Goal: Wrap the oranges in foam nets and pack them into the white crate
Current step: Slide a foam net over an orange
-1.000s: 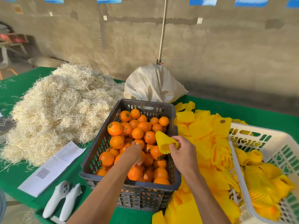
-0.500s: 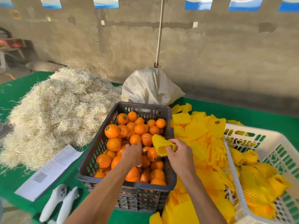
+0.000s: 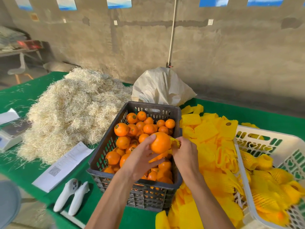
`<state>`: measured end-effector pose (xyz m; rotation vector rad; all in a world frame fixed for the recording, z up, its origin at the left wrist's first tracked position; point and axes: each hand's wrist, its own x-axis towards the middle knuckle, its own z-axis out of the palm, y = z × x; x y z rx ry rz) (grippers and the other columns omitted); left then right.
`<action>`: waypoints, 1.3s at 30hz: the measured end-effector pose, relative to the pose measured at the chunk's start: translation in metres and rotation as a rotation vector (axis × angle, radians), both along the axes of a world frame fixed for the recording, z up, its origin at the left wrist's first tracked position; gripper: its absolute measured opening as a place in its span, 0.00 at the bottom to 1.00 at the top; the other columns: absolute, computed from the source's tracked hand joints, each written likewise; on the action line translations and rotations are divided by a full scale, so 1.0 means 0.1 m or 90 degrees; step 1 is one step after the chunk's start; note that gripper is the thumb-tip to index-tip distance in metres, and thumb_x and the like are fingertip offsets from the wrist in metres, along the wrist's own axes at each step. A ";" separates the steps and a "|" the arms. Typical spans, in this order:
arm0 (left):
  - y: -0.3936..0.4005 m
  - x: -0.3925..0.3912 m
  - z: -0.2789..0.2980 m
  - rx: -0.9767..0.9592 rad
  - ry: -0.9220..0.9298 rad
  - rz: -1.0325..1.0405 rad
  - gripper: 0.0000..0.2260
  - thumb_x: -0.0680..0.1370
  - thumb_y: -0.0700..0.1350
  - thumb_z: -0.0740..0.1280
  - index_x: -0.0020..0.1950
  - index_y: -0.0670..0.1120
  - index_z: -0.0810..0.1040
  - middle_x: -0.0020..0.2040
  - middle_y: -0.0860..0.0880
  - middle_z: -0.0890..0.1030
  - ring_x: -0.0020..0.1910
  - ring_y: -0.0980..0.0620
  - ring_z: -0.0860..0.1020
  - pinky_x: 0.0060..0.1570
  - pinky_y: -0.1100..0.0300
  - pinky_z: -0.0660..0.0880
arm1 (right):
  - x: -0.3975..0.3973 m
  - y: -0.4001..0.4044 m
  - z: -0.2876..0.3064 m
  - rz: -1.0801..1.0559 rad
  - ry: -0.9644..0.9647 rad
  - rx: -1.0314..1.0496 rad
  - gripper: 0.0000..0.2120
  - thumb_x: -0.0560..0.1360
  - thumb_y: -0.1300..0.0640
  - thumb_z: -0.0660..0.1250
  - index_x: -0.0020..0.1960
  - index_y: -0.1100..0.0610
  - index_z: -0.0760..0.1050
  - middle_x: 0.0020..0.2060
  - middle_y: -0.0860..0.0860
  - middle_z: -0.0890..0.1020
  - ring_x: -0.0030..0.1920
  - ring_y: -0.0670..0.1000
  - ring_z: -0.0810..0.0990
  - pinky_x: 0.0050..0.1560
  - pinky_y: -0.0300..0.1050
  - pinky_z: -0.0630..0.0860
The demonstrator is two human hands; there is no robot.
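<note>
I see my left hand point(image 3: 140, 160) gripping one orange point(image 3: 160, 142), fingers curled round it, above the dark crate point(image 3: 105, 146) of loose oranges point(image 3: 132, 129) at the middle of the green table point(image 3: 264, 116). My right hand point(image 3: 185, 152) pinches a yellow foam net point(image 3: 175, 142) against the orange's right side. More foam nets point(image 3: 209, 134) lie heaped just right of the dark crate. The white crate point(image 3: 247, 134), at the table's right edge, holds netted oranges point(image 3: 264, 180). A straw pile point(image 3: 74, 109) fills the far left corner.
</note>
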<state>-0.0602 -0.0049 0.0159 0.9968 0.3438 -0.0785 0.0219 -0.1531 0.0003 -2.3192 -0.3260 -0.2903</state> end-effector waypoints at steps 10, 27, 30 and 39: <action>-0.13 -0.06 -0.08 -0.014 -0.016 0.007 0.37 0.68 0.61 0.78 0.73 0.48 0.75 0.66 0.42 0.83 0.65 0.44 0.82 0.60 0.50 0.78 | -0.10 0.05 -0.06 0.127 0.089 0.097 0.05 0.77 0.58 0.72 0.52 0.54 0.83 0.41 0.51 0.85 0.40 0.50 0.82 0.40 0.48 0.78; -0.21 0.15 -0.16 0.392 -0.009 0.340 0.26 0.67 0.65 0.78 0.34 0.48 0.68 0.28 0.52 0.66 0.27 0.55 0.70 0.29 0.60 0.76 | -0.27 -0.04 0.04 0.194 -0.250 0.054 0.11 0.81 0.57 0.67 0.63 0.57 0.79 0.53 0.51 0.85 0.49 0.49 0.85 0.43 0.38 0.82; -0.23 0.23 -0.14 0.253 0.015 0.390 0.26 0.73 0.59 0.77 0.28 0.51 0.65 0.26 0.53 0.63 0.25 0.54 0.65 0.26 0.63 0.71 | -0.36 -0.01 0.04 0.181 -0.193 0.008 0.12 0.81 0.54 0.67 0.63 0.55 0.78 0.53 0.49 0.85 0.47 0.49 0.84 0.40 0.43 0.82; -0.21 0.18 -0.24 0.125 -0.065 0.146 0.28 0.69 0.50 0.82 0.62 0.35 0.82 0.62 0.38 0.83 0.63 0.46 0.82 0.63 0.51 0.81 | -0.28 -0.04 0.00 0.102 -0.034 0.152 0.17 0.76 0.63 0.71 0.60 0.52 0.70 0.56 0.49 0.77 0.54 0.49 0.77 0.44 0.35 0.74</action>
